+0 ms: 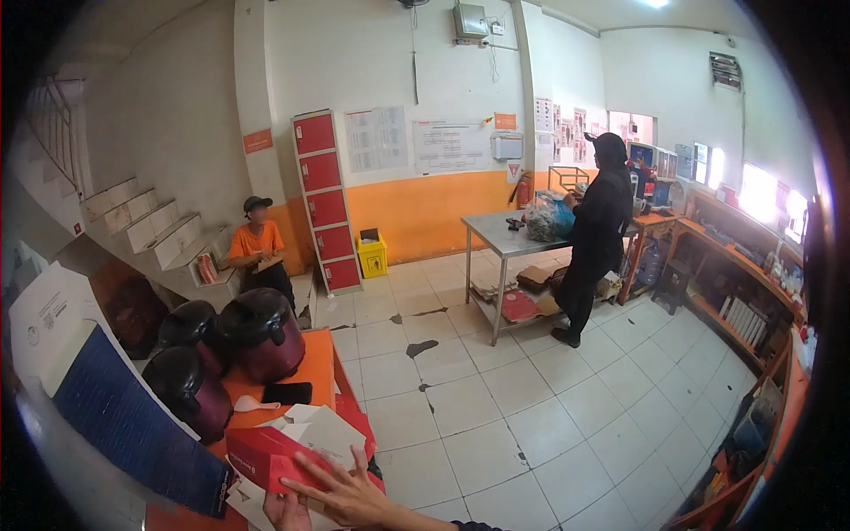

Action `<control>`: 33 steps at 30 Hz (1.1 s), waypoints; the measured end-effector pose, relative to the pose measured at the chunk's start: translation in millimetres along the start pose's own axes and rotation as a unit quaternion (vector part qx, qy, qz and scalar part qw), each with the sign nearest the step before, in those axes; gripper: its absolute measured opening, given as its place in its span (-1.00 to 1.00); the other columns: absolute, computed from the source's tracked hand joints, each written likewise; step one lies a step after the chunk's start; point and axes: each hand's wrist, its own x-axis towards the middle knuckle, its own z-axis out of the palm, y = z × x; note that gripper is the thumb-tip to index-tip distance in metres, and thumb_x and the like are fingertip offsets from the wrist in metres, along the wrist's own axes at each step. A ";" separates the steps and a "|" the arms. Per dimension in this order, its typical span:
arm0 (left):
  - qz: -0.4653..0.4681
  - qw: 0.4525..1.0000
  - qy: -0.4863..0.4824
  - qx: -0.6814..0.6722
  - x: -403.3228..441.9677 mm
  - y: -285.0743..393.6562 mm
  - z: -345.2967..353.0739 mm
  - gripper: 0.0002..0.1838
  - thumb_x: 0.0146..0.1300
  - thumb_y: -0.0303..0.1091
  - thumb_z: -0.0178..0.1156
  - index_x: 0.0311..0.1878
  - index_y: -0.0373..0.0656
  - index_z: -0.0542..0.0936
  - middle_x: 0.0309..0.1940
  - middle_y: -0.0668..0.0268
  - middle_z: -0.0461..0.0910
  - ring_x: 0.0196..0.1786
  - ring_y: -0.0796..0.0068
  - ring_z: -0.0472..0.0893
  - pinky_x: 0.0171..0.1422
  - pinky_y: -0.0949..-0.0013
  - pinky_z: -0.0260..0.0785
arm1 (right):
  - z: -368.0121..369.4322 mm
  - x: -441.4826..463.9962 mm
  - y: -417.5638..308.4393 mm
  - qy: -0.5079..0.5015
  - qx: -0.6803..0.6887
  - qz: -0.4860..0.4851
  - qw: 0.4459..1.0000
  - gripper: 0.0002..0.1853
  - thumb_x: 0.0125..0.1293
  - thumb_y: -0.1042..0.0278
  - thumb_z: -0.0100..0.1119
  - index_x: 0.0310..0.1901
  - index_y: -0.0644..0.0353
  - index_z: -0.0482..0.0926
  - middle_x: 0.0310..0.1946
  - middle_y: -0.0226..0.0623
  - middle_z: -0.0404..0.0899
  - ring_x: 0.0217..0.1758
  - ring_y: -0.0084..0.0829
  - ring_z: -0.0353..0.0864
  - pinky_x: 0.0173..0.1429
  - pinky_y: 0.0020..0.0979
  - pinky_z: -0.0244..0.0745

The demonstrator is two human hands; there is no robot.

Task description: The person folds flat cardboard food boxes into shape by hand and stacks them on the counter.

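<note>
1. Evidently the left hand (288,511) grasps the lower edge of the red-and-white folding carton (261,450), its fingers partly hidden; how firmly, I cannot tell. The right hand (350,496) lies unclenched, fingers spread across the red panel.
2. The carton is at the near edge of the orange table (320,354), tilted, white flaps standing loose. It looks like thin paperboard: light, stiff along the folds, easily creased across its flat faces. The folded edges and corners should be the safest hold; pressing mid-panel could dent it, and the smooth red print may slip a little.
3. Beyond it on the table lie a white rice paddle (255,404) and a dark phone (288,393), just beside each other.
4. Farther back stand three rice cookers (264,334), probably heavy.
5. Well apart, a person in dark clothes (604,212) stands at a steel table (505,232).
</note>
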 end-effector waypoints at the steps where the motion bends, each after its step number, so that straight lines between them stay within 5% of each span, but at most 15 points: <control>1: -0.020 0.998 -0.007 -0.057 2.3 7.5 3.2 -0.80 0.37 -0.48 0.08 -0.01 -0.27 0.58 -0.28 0.30 0.55 -0.25 0.48 0.51 -0.15 0.38 0.41 | 6.6 -2.2 4.1 0.047 -0.019 0.022 0.998 -0.42 0.16 0.34 0.17 0.26 -0.06 0.34 0.22 -0.14 0.33 0.25 -0.21 0.36 0.28 0.03 0.15; 4: 0.003 0.996 -0.063 -0.056 11.4 13.0 -13.6 -0.77 0.38 -0.44 0.09 0.05 -0.23 0.57 -0.31 0.32 0.51 -0.27 0.52 0.48 -0.20 0.38 0.40 | 19.2 -5.3 14.8 0.126 -0.036 0.128 0.983 -0.60 0.22 0.49 0.12 0.12 0.07 0.41 0.04 -0.12 0.46 0.17 -0.17 0.48 0.27 -0.26 0.31; 5: 0.024 0.996 -0.087 -0.028 14.4 12.3 -24.5 -0.76 0.39 -0.41 0.10 0.08 -0.21 0.56 -0.33 0.34 0.49 -0.29 0.55 0.46 -0.23 0.39 0.38 | 19.0 -7.9 19.2 0.115 0.132 0.191 0.966 -0.60 0.22 0.53 0.11 0.11 0.09 0.41 0.05 -0.14 0.46 0.16 -0.20 0.49 0.25 -0.26 0.34; 7: -0.005 0.997 -0.069 0.022 18.0 1.3 -51.0 -0.75 0.39 -0.35 0.11 0.05 -0.22 0.56 -0.32 0.36 0.48 -0.29 0.56 0.46 -0.25 0.40 0.38 | 24.6 -14.7 39.0 0.085 0.449 0.298 0.838 -0.60 0.22 0.61 0.09 0.11 0.15 0.39 0.06 -0.18 0.46 0.15 -0.25 0.51 0.23 -0.26 0.38; 11: 0.016 0.994 -0.010 0.103 13.3 7.2 -26.8 -0.71 0.39 -0.25 0.13 0.02 -0.26 0.56 -0.27 0.38 0.52 -0.29 0.56 0.48 -0.22 0.42 0.40 | 32.4 -33.4 57.9 0.005 0.620 0.449 0.643 -0.72 0.32 0.57 0.11 0.04 0.32 0.41 -0.12 -0.21 0.61 -0.07 -0.37 0.66 0.04 -0.40 0.57; 12: 0.040 0.992 0.011 0.117 10.6 12.1 -12.0 -0.69 0.38 -0.23 0.14 0.01 -0.28 0.57 -0.25 0.38 0.55 -0.29 0.56 0.49 -0.20 0.43 0.41 | 24.3 -29.8 50.9 0.028 0.619 0.441 0.649 -0.74 0.34 0.51 0.14 0.04 0.31 0.43 -0.22 -0.19 0.65 -0.10 -0.37 0.68 0.03 -0.45 0.59; 15: 0.093 0.913 -0.025 0.395 16.8 -15.9 -37.1 -0.64 0.39 -0.18 0.12 0.05 -0.29 0.55 -0.21 0.33 0.62 -0.29 0.54 0.53 -0.15 0.42 0.41 | 14.2 -27.7 25.0 0.092 0.563 0.384 0.726 -0.70 0.32 0.52 0.17 0.06 0.30 0.44 -0.10 -0.21 0.61 -0.11 -0.41 0.68 0.01 -0.48 0.60; 16: 0.233 0.890 0.019 0.391 13.1 -13.9 -9.6 -0.64 0.40 -0.15 0.11 -0.03 -0.31 0.57 -0.31 0.28 0.62 -0.34 0.53 0.51 -0.23 0.36 0.37 | 13.9 -27.0 19.1 0.121 0.501 0.335 0.789 -0.55 0.23 0.41 0.29 0.15 0.20 0.45 0.03 -0.28 0.56 0.00 -0.40 0.64 0.11 -0.38 0.52; 19: 0.151 0.919 -0.036 0.363 -1.4 4.6 19.6 -0.63 0.41 -0.14 0.09 -0.18 -0.34 0.59 -0.44 0.26 0.59 -0.42 0.51 0.44 -0.30 0.31 0.33 | 25.0 -29.7 14.2 0.185 0.310 0.165 0.918 -0.49 0.17 0.42 0.24 0.20 0.18 0.45 0.10 -0.19 0.54 0.14 -0.20 0.53 0.11 -0.16 0.49; 21: 0.083 0.901 -0.051 0.422 3.7 -8.7 -6.3 -0.60 0.40 -0.13 0.10 -0.34 -0.35 0.57 -0.57 0.33 0.54 -0.51 0.57 0.36 -0.38 0.36 0.26 | 8.0 -24.0 14.5 0.056 0.239 0.106 0.964 -0.48 0.11 0.43 0.24 0.17 0.20 0.46 0.03 -0.16 0.56 0.12 -0.18 0.53 0.10 -0.15 0.49; 22: 0.088 0.900 -0.033 0.426 8.9 -15.8 -15.6 -0.59 0.40 -0.13 0.10 -0.35 -0.35 0.56 -0.59 0.35 0.54 -0.52 0.58 0.35 -0.39 0.37 0.25 | 0.4 -20.4 15.3 -0.012 0.205 0.074 0.976 -0.48 0.08 0.43 0.25 0.15 0.22 0.47 -0.01 -0.15 0.57 0.11 -0.18 0.52 0.09 -0.15 0.49; 25: 0.086 0.934 -0.038 0.344 15.5 5.6 -5.3 -0.60 0.39 -0.11 0.12 -0.30 -0.35 0.57 -0.50 0.37 0.56 -0.46 0.62 0.37 -0.36 0.41 0.27 | -0.5 -18.0 25.8 0.059 0.139 -0.047 0.987 -0.51 0.04 0.43 0.24 0.08 0.24 0.49 -0.07 -0.14 0.55 0.01 -0.16 0.53 0.00 -0.17 0.50; 27: 0.086 0.960 -0.027 0.265 22.5 13.1 -4.1 -0.60 0.38 -0.10 0.13 -0.26 -0.35 0.58 -0.44 0.37 0.56 -0.42 0.61 0.39 -0.34 0.41 0.29 | -9.8 -11.7 23.9 0.044 0.163 -0.051 0.984 -0.61 0.05 0.41 0.23 -0.02 0.24 0.51 -0.13 -0.14 0.53 -0.05 -0.17 0.52 -0.07 -0.16 0.48; 33: 0.128 0.926 -0.059 0.351 4.9 5.9 10.4 -0.64 0.40 -0.16 0.12 -0.30 -0.36 0.56 -0.49 0.37 0.52 -0.46 0.66 0.34 -0.40 0.44 0.25 | -11.3 -9.9 13.4 0.126 0.085 -0.016 0.988 -0.81 0.11 0.37 0.22 -0.25 0.22 0.51 -0.32 -0.18 0.48 -0.23 -0.18 0.52 -0.17 -0.17 0.43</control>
